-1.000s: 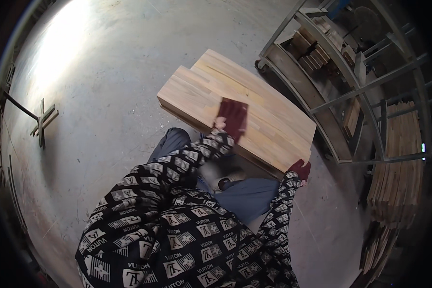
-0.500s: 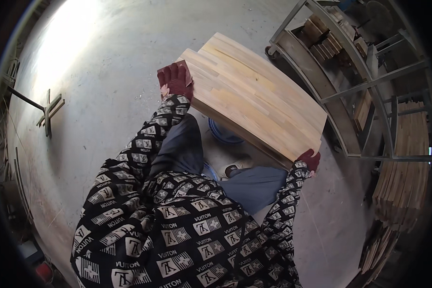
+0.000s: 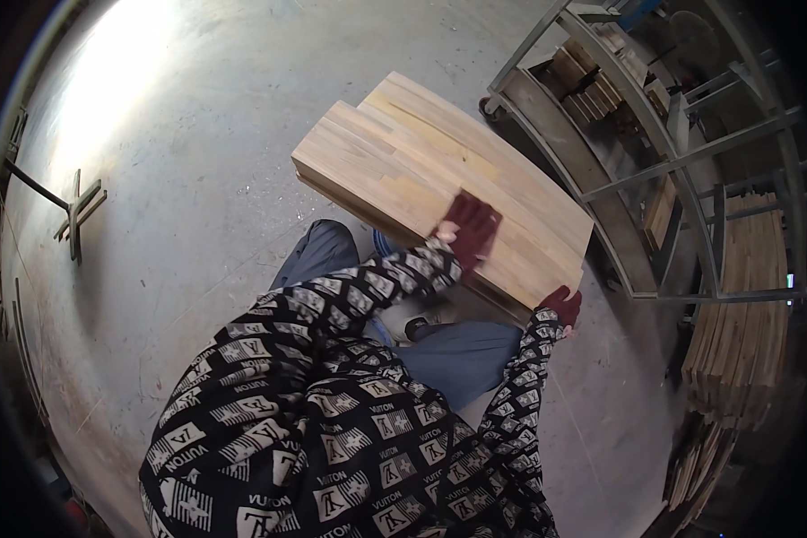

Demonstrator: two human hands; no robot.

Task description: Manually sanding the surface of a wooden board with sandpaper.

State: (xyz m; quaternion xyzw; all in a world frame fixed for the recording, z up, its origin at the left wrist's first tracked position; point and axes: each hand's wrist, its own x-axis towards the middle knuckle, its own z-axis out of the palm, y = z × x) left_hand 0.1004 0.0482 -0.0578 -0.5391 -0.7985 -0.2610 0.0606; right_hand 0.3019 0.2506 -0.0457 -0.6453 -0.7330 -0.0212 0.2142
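Note:
A pale, laminated wooden panel (image 3: 457, 157) lies before me, apparently on top of another board whose edge shows at the left. My left hand (image 3: 472, 231), in a dark red glove with some fingertips bare, presses a reddish-brown sheet of sandpaper (image 3: 491, 218) flat on the panel's near half. Motion blurs that hand a little. At the panel's near right corner, my right hand (image 3: 560, 307), gloved alike, grips the edge; its thumb side is partly hidden. Whatever supports the boards is mostly out of sight, though a bit of blue bucket (image 3: 382, 242) shows underneath.
A metal rack on casters (image 3: 641, 166) with wood pieces on its shelves stands close at the right. Beyond it, tall stacks of wooden boards (image 3: 735, 305) lean or lie. A metal stand with a crossed foot (image 3: 76, 215) is at the far left on the concrete floor (image 3: 179, 179).
My left hand has swept with the sandpaper from the panel's left end rightward to near its middle. My right hand stays at the right corner. The view has shifted slightly.

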